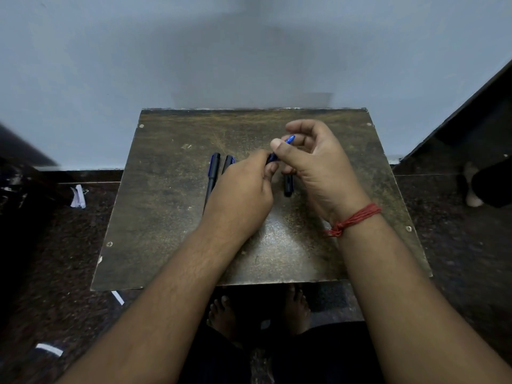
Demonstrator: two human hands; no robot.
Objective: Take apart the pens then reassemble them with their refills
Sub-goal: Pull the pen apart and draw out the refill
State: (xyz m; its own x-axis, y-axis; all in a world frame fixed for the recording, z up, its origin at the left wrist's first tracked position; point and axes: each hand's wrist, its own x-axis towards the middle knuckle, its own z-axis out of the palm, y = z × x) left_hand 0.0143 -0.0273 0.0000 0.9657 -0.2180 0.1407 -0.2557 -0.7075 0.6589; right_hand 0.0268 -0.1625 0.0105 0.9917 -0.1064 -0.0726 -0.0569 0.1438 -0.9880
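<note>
- Pen sits between our hands, long axis slanting up and away to the right.
- Our right hand pinches its upper end; our left hand grips the lower.
- Spare pens lie on the tabletop, just left of our left hand.

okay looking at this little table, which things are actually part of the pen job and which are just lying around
Part of the job:
blue pen part, held between left hand and right hand
two dark pens on the table, left of the hands
dark pen piece under the right hand

Just lying about:
paper scraps on the floor
red thread on the right wrist
</note>
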